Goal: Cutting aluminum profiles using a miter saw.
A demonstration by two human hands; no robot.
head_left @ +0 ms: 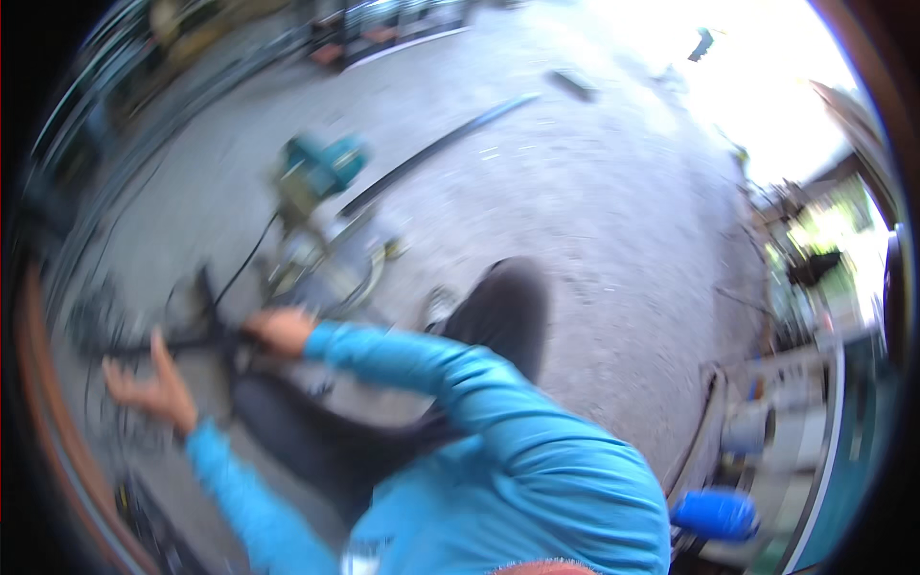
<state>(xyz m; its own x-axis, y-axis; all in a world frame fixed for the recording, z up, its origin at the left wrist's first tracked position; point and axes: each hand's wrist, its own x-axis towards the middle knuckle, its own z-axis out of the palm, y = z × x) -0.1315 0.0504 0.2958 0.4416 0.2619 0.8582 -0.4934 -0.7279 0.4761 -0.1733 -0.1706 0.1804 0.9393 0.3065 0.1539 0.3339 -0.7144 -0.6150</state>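
Observation:
My right hand [280, 332] is closed around one end of a dark, blurred bar-like piece [196, 342], low near the floor in front of my knee. Dark parts of it also run crosswise, but motion blur hides its exact kind. Beside its other end is my left hand [158, 391], fingers spread and thumb apart, gripping nothing. A teal power saw [326, 165] on a stand, looking like a cut-off saw, is just beyond my right hand. A black cord [251, 257] runs down from it toward the dark piece.
A long metal bar [436, 151] lies on the concrete floor past the saw. Metal lengths [206, 101] line the far left. At the left edge runs a reddish-brown beam [43, 379]. A blue container [714, 515] and cluttered shelves [781, 431] stand at right.

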